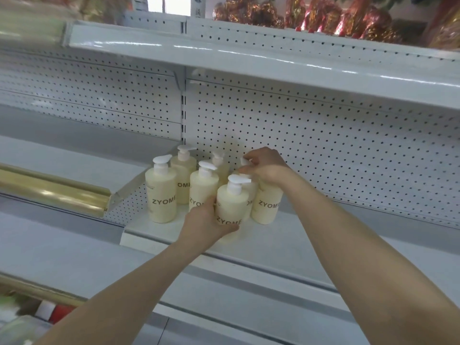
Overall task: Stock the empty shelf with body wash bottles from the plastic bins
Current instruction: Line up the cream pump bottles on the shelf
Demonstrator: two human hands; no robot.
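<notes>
- Gold foil roll (52,190): lies lengthwise on the neighbouring shelf section, far left, just beside the bottle group.
- Shelf (286,237): white metal; its bare stretch runs off to the right of the bottles.
- Body wash bottles (161,195): cream, white pump tops, "ZYOME" lettering. Clustered upright at the shelf's left end in rough rows, near to far. About seven; one in the middle is largely hidden.
- Left hand (206,225): fingers wrapped round the lower body of the front bottle (231,205), the nearest one, at the shelf's near edge. Cannot tell whether its base is down on the shelf.
- Right hand (265,165): fingers curled over the pump head of the right-end bottle (267,206), which stands upright on the shelf, touching its neighbour.
- Pegboard back panel (336,145): white, perforated, behind the bottles.
- Upper shelf (249,61): white, overhead.
- Foil-wrapped goods (323,18): red and gold, on top, far right.
</notes>
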